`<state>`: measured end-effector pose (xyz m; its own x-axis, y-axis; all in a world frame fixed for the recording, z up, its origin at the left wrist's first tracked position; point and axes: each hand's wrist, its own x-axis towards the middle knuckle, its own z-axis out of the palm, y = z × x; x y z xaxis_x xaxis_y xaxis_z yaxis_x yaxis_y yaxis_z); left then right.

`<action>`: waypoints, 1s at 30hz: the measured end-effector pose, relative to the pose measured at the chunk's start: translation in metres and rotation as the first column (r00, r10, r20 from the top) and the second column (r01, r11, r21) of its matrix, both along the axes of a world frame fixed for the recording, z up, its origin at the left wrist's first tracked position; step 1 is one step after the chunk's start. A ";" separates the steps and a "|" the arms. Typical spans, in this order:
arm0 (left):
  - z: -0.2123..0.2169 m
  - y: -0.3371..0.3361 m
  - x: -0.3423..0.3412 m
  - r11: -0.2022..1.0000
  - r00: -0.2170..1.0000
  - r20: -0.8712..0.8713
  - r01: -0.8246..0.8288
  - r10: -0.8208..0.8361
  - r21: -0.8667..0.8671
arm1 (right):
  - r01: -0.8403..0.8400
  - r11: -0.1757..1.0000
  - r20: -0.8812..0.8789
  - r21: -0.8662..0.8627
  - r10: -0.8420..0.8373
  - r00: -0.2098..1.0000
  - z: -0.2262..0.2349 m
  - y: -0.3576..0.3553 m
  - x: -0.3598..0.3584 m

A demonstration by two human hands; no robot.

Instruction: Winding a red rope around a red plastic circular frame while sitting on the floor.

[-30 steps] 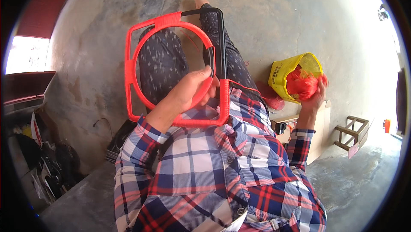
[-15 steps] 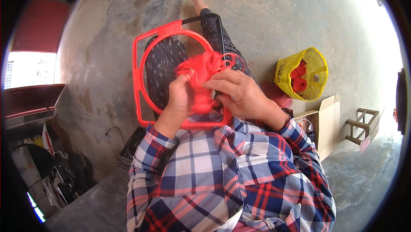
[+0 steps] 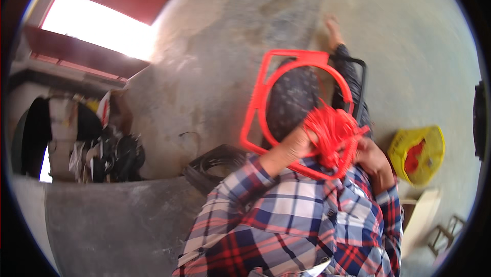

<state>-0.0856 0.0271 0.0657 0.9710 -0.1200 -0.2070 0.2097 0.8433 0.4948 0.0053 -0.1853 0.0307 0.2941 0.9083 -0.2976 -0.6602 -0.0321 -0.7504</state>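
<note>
A red plastic frame (image 3: 266, 80) with a round opening rests on my lap. A tangled bundle of red cord (image 3: 332, 134) sits at its lower right edge. My left hand (image 3: 292, 146) grips the bundle from the left, against the frame. On the bundle's right side, my right hand (image 3: 372, 157) holds the cord. Both forearms wear a plaid shirt. My legs in dark dotted trousers show through the frame opening.
A yellow bag (image 3: 417, 154) with red material inside lies on the concrete floor at my right. A pale box (image 3: 419, 215) and a small wooden stool (image 3: 445, 233) stand below it. A coil of dark cable (image 3: 212, 162) and cluttered items (image 3: 107, 146) lie at my left.
The view has swung left, so frame and hands sit further right. My right hand came from the yellow bag to the frame with a bundle of red cord, which both hands now hold.
</note>
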 end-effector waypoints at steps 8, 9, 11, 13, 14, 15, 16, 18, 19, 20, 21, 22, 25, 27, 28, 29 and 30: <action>0.003 0.003 -0.010 0.707 0.931 0.323 -0.112 -0.172 0.698 | 0.022 0.999 -0.038 0.043 -0.020 0.999 0.016 0.008 -0.017; 0.011 0.003 -0.010 0.729 0.944 0.289 -0.085 -0.158 0.679 | 0.030 0.999 0.027 -0.015 -0.030 0.999 0.016 0.006 -0.016; 0.002 0.006 -0.008 0.827 0.963 0.234 -0.022 -0.133 0.562 | 0.113 0.993 0.282 -0.039 -0.097 0.955 0.013 0.007 -0.011; 0.003 0.009 -0.008 0.920 0.983 0.177 -0.023 -0.051 0.392 | 0.195 0.980 0.481 -0.045 -0.150 0.864 0.004 -0.002 -0.001; 0.001 0.010 -0.007 0.890 0.993 0.117 -0.025 -0.032 0.455 | 0.276 0.961 0.658 -0.026 -0.192 0.728 0.003 -0.007 0.003; -0.005 0.009 -0.005 0.890 0.991 0.132 -0.053 -0.009 0.453 | 0.339 0.940 0.557 -0.043 -0.259 0.789 0.013 -0.010 0.004; -0.008 0.011 -0.004 0.894 0.991 0.129 -0.040 -0.019 0.445 | 0.404 0.912 0.450 -0.069 -0.333 0.829 0.025 -0.011 0.007; -0.014 0.009 -0.001 0.931 0.994 0.110 -0.059 0.021 0.361 | 0.458 0.884 0.265 -0.098 -0.420 0.868 0.027 -0.025 0.014; -0.013 0.010 -0.002 0.933 0.999 0.053 -0.012 -0.007 0.360 | 0.532 0.846 0.131 0.034 -0.532 0.837 0.029 -0.025 0.015; -0.014 0.011 -0.003 0.900 0.998 0.054 -0.009 -0.017 0.436 | 0.610 0.778 -0.007 0.151 -0.616 0.787 0.029 -0.022 0.017; -0.017 0.011 -0.005 0.896 0.997 0.073 -0.055 0.026 0.440 | 0.728 0.675 -0.110 0.123 -0.720 0.686 0.025 -0.027 0.024; -0.012 0.012 -0.005 0.913 0.999 0.011 -0.050 0.049 0.405 | 0.838 0.540 -0.197 0.085 -0.815 0.545 0.022 -0.034 0.031; -0.003 0.014 -0.004 0.925 1.000 -0.003 -0.023 0.026 0.379 | 0.791 0.526 -0.307 0.312 -0.732 0.608 0.011 -0.063 0.057; 0.007 0.011 -0.003 0.920 0.999 -0.052 0.016 0.005 0.392 | 0.793 0.443 -0.426 0.419 -0.675 0.603 -0.002 -0.094 0.068; 0.009 0.013 -0.001 0.908 0.998 -0.057 0.021 0.003 0.418 | 0.798 0.441 -0.410 0.411 -0.692 0.594 0.001 -0.106 0.072; 0.005 0.011 0.000 0.909 0.997 -0.076 0.034 -0.002 0.415 | 0.837 0.378 -0.390 0.396 -0.756 0.526 0.006 -0.118 0.075; 0.005 0.009 0.002 0.914 0.997 -0.075 0.038 -0.008 0.403 | 0.868 0.314 -0.371 0.385 -0.809 0.457 0.011 -0.129 0.079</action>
<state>-0.0839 0.0364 0.0703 0.9502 -0.0341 -0.3098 0.2733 0.5691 0.7755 0.0841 -0.3142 0.0421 0.9807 0.1954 -0.0111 -0.1833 0.8972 -0.4018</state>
